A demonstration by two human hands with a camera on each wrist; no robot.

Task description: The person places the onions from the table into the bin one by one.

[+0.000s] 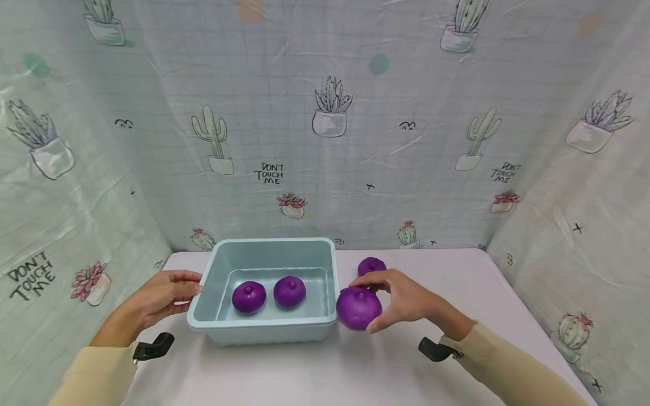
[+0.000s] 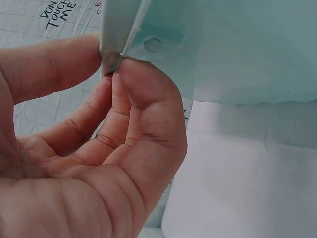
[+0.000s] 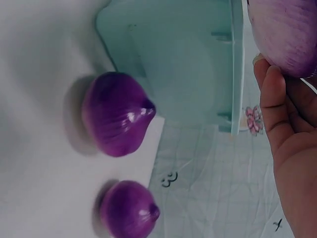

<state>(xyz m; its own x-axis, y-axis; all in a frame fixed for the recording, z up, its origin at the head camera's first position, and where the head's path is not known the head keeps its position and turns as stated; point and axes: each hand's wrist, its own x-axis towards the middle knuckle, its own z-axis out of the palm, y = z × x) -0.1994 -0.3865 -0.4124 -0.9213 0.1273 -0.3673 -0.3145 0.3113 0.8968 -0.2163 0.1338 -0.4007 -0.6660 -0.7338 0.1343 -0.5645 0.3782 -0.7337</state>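
My right hand point(image 1: 406, 299) holds a shiny purple onion point(image 1: 359, 308) between thumb and fingers, just off the right wall of a pale blue plastic bin point(image 1: 261, 324). In the right wrist view the held onion point(image 3: 287, 37) is raised to the level of the bin's rim. My left hand point(image 1: 159, 299) pinches the bin's left rim, its thumb and fingertips meeting at the edge in the left wrist view. Inside the bin, on its floor, lie two purple onions, a left one point(image 1: 249, 297) and a right one point(image 1: 289, 291).
Two more onions sit on the white table point(image 1: 437, 372) right of the bin: a nearer one point(image 3: 119, 114) by its wall, mostly hidden in the head view, and a farther one point(image 1: 371, 265). A cactus-printed sheet point(image 1: 386, 152) closes off the back and sides.
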